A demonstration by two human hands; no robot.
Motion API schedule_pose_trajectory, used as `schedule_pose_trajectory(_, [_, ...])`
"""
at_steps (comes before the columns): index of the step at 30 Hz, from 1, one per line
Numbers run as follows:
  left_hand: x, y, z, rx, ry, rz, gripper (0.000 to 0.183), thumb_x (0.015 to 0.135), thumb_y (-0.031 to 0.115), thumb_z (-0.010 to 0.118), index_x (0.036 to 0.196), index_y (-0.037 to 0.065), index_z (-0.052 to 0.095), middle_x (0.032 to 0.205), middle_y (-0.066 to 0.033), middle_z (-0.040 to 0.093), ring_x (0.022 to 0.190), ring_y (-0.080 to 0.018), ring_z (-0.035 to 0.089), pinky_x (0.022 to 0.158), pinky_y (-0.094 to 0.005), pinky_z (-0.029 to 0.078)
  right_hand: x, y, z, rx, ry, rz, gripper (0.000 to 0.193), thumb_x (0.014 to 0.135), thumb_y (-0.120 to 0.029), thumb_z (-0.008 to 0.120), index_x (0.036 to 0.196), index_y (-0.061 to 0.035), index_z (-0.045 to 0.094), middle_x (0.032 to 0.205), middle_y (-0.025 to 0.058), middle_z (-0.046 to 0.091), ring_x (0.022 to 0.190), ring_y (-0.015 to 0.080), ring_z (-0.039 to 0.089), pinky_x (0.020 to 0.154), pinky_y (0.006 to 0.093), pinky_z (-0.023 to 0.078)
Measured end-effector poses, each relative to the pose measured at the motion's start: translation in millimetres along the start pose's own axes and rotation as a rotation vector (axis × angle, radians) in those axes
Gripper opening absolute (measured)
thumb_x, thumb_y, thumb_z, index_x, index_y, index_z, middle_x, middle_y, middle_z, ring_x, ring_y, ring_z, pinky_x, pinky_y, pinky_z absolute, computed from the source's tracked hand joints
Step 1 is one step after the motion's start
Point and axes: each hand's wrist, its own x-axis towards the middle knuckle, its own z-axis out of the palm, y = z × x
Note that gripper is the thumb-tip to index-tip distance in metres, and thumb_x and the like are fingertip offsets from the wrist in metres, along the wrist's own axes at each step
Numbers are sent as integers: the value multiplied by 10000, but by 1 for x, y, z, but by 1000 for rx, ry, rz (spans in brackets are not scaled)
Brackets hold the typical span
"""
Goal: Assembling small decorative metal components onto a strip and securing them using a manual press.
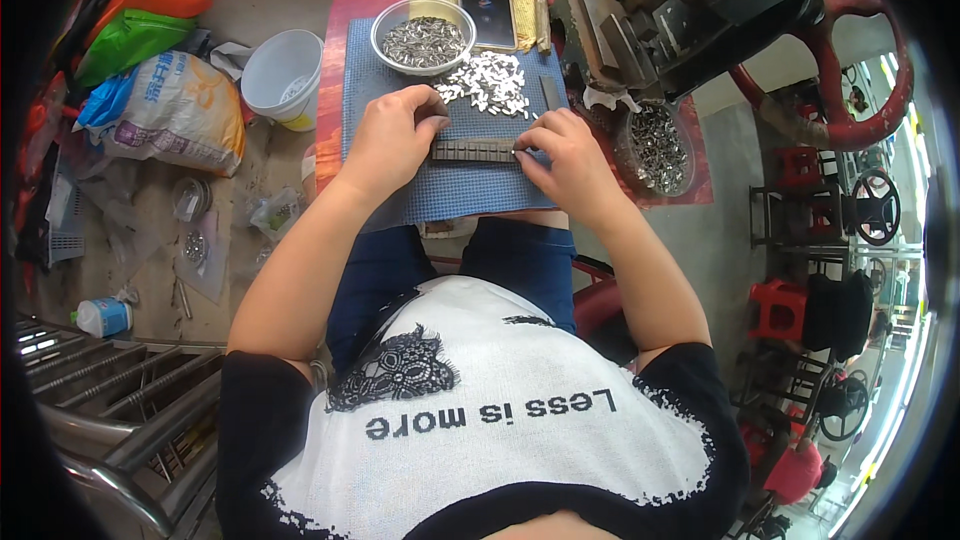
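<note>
A slotted metal bar (475,152) lies crosswise on a blue textured mat (455,195) in front of me. Just past its left end, my left hand (395,135) is bent with thumb and fingertips together; whatever they pinch is hidden. My right hand (568,158) is at the bar's right end, thumb and forefinger pinched around something too small to name; a pale speck shows by the fingertip. Beyond the bar lies a loose pile of small white pieces (485,82). Behind the pile, a clear round bowl (376,40) holds many small shiny metal parts (424,42).
A smartphone (486,10) and a small brush (540,0) lie at the table's far side. On the right stand a dark press with a red handwheel (822,70) and a tub of metal parts (657,145). A white bucket (283,75) and sacks (175,110) are left.
</note>
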Motion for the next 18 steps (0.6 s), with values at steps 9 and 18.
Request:
schedule_pose_trajectory(9, [0, -14, 3, 271, 58, 134, 101, 836, 117, 717, 917, 56, 718, 1063, -148, 607, 1086, -342, 554, 953, -419, 457, 4, 17, 8, 124, 239, 252, 123, 860, -101, 709, 934, -4, 723, 831, 132, 661, 672, 263, 631, 645, 344, 511])
schedule_pose_trajectory(18, [0, -13, 3, 304, 11, 70, 131, 838, 125, 711, 951, 59, 720, 1063, -153, 610, 1090, -338, 553, 963, -408, 456, 18, 21, 24, -39, 159, 297, 101, 825, -106, 704, 870, -20, 677, 889, 145, 615, 905, 343, 598, 816, 426, 496])
